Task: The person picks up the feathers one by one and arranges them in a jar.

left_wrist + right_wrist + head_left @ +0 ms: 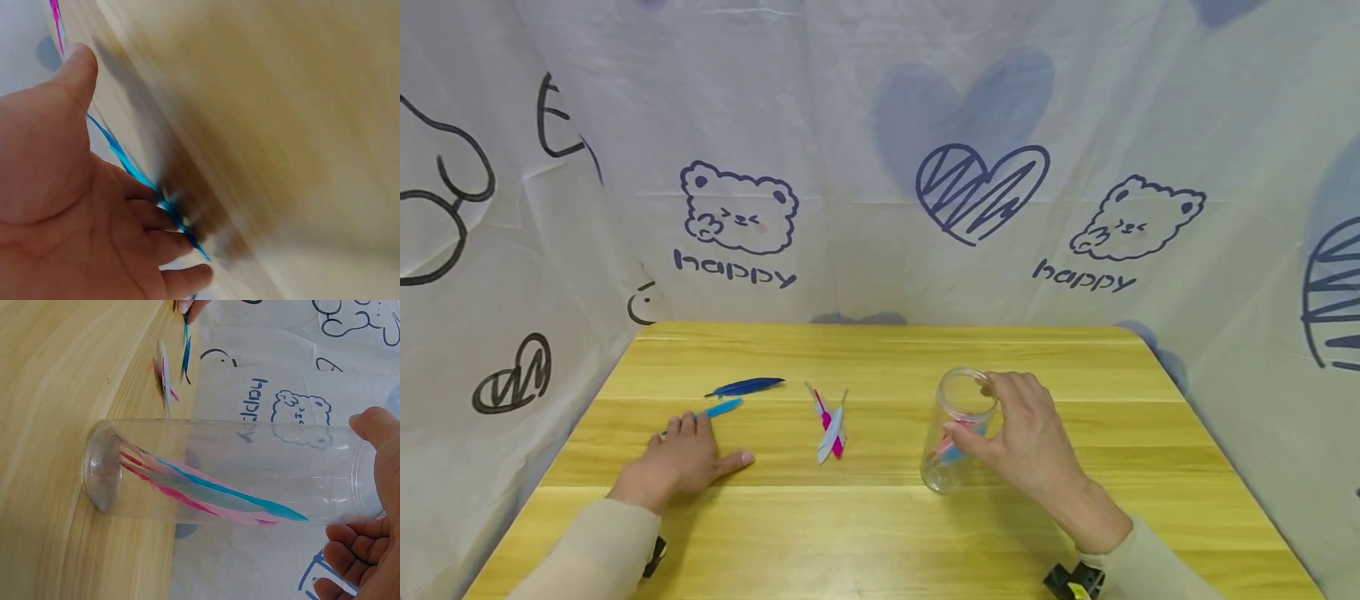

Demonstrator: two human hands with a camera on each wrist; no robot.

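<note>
My right hand [1026, 429] grips a clear plastic jar [934, 462] near its rim, thumb on one side and fingers on the other. The jar has no lid and stands on the table. Inside lean several feathers [206, 490] in pink, white and blue. On the left, my left hand [677, 467] reaches palm down, thumb stretched out, its fingertips right at a light blue feather [724, 407]. That feather runs along the fingers in the left wrist view, partly hidden from the head camera. Just beyond it lies a dark blue feather [748, 387].
Between the hands, a white feather [831, 433] crosses a magenta feather [827, 419] on the wooden table [865, 533]. A pale cloth [850, 150] printed with hearts and bear faces hangs behind the table and along its sides.
</note>
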